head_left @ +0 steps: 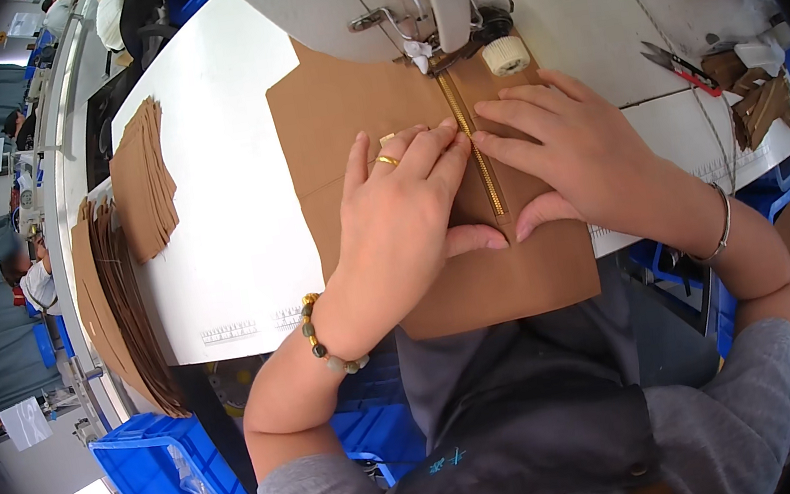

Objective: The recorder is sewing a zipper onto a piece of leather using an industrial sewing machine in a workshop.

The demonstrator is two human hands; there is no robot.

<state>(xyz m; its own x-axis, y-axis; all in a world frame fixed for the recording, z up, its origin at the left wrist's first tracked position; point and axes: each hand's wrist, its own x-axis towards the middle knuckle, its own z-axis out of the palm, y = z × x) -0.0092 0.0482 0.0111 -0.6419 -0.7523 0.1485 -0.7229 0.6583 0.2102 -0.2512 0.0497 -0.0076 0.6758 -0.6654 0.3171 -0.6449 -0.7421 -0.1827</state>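
Note:
A brown leather-like panel (511, 281) lies on the white sewing table, its near edge hanging over the table's front. Down its middle runs a gold-toothed zipper (488, 173), whose far end passes beneath the sewing machine head (426, 0). My left hand (404, 200) rests on the panel left of the zipper, fingertips touching the zipper's edge, thumb stretched inward. To the right of the zipper, my right hand (568, 147) presses on the panel with fingers spread. The two thumbs point toward each other near the zipper's near end. Neither hand grips anything visible.
Stacks of brown pieces (143, 181) lie at the table's left, with more panels (114, 297) hanging over its edge. Red-handled scissors (683, 68) and brown scraps (762, 109) sit at right. A blue crate (177, 490) stands lower left; a co-worker (36, 277) is far left.

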